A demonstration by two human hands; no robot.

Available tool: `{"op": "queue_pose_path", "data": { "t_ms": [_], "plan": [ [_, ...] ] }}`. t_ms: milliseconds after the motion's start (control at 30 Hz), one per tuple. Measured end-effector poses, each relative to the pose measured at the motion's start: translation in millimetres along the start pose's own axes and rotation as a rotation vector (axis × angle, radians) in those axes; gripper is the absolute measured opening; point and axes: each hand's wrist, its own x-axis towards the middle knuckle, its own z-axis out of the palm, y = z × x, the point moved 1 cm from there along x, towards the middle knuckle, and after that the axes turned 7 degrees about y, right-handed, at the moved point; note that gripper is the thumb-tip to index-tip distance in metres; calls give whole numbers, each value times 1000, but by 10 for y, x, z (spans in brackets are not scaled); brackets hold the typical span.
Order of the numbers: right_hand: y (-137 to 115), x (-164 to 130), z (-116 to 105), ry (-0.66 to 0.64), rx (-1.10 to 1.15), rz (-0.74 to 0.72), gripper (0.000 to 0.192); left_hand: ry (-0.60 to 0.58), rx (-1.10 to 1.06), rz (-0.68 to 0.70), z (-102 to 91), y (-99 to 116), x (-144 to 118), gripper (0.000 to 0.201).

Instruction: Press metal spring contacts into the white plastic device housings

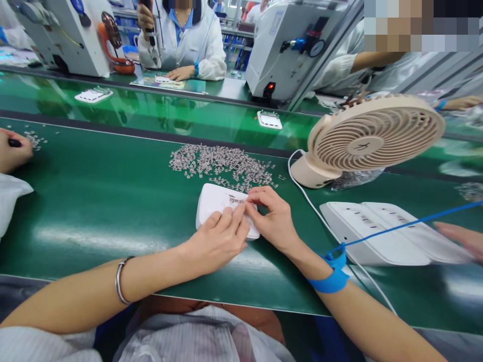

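Note:
A white plastic housing [213, 203] lies on the green mat [94, 201] in front of me. My left hand [219, 239] rests on its near edge, fingertips pressing on its right part. My right hand [273, 216] touches the same spot, thumb and forefinger pinched on a small metal piece [237, 199] set into the housing. A heap of small silvery metal parts [222, 163] lies just beyond the housing. A blue wrist strap [332, 276] with a blue cord circles my right wrist; a silver bangle [119, 279] sits on my left forearm.
A beige desk fan [372, 136] stands at the right with its white cable [313, 211] across the mat. White housings [381, 234] lie at right, another person's fingers [462, 239] on them. A co-worker's hand [13, 151] is at left. Across the green belt [169, 113] sit people and white machines [290, 50].

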Motion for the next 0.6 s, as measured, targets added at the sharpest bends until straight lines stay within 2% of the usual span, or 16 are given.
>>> {"op": "queue_pose_path", "data": {
  "t_ms": [167, 400, 600],
  "plan": [
    [2, -6, -25, 3, -4, 42, 9, -15, 36, -14, 5, 29, 47, 34],
    [31, -29, -147, -54, 224, 248, 9, -6, 36, -29, 28, 45, 81, 33],
    [10, -77, -157, -72, 113, 166, 16, -10, 48, -34, 25, 49, 77, 33]
  ]
}}
